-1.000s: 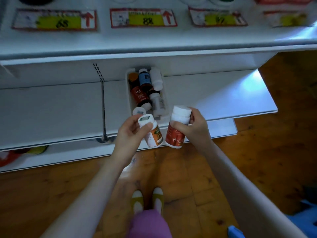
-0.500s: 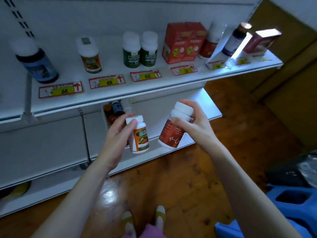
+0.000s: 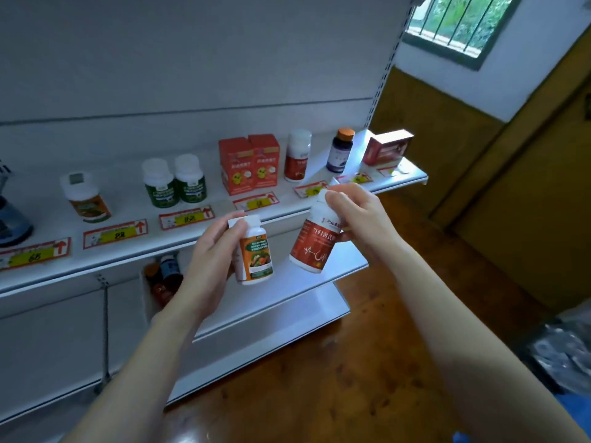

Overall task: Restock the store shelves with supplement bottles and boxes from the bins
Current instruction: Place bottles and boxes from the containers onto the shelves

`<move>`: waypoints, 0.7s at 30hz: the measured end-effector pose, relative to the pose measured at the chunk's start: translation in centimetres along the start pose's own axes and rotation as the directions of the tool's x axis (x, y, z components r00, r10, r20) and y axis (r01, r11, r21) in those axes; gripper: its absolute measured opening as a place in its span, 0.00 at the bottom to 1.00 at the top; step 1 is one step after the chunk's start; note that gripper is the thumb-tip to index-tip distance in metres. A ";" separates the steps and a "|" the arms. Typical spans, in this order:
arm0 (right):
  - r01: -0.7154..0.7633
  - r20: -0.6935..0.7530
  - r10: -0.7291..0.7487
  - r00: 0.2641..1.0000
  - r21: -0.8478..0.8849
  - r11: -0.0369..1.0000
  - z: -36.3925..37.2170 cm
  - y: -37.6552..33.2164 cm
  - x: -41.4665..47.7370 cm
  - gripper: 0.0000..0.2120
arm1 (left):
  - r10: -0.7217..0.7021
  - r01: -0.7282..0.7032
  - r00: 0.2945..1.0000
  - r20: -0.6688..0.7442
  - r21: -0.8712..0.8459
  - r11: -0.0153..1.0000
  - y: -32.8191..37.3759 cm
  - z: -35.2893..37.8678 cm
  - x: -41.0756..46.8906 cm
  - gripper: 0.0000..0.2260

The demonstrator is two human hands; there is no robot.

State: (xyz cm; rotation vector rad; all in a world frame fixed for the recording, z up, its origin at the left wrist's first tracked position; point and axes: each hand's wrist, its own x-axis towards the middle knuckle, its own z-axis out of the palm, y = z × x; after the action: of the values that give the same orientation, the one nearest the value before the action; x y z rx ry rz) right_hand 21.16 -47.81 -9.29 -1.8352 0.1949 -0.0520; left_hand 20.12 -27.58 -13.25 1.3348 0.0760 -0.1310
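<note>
My left hand (image 3: 208, 260) grips a white bottle with an orange vegetable label (image 3: 256, 254), held upright in front of the shelf edge. My right hand (image 3: 358, 219) grips a white bottle with a red label (image 3: 315, 243) by its top, tilted. Both bottles hang just below the front of the white display shelf (image 3: 224, 225). On that shelf stand a matching orange-label bottle (image 3: 86, 198), two green-label bottles (image 3: 174, 182), two red boxes (image 3: 249, 163) and a matching red-label bottle (image 3: 297, 159). A white bin (image 3: 145, 302) with several bottles sits on the lower shelf, partly hidden by my left arm.
A dark bottle with an orange cap (image 3: 340, 150) and a red box (image 3: 387, 147) stand at the shelf's right end. Price tags (image 3: 115, 234) line the shelf front. A blue-label bottle (image 3: 9, 219) is at the far left. Wooden floor (image 3: 367, 362) lies below.
My view has lifted from the lower shelf and bin to the display shelf. Both hands have carried their bottles upward toward the shelf front.
</note>
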 end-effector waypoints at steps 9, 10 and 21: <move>0.075 0.115 -0.047 0.992 -0.261 0.962 -8.2 0.0 4.3 0.16 | 0.022 -0.027 0.995 -0.097 -0.048 0.998 0.0 7.5 2.0 0.10; 0.088 0.121 -0.054 0.991 -0.297 0.951 -8.4 -0.1 4.9 0.18 | 0.027 -0.033 0.994 -0.110 -0.052 0.998 0.2 7.8 2.3 0.10; 0.310 0.185 -0.249 0.951 -0.589 0.746 -7.8 -2.3 14.6 0.19 | 0.115 -0.123 0.982 -0.151 -0.043 0.991 2.9 9.0 8.0 0.08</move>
State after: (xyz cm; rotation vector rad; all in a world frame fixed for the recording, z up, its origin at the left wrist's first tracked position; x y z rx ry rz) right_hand 34.69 -56.99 -5.89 -2.5080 -0.1626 -0.1233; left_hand 28.30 -36.13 -9.40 1.2921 0.1237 0.0715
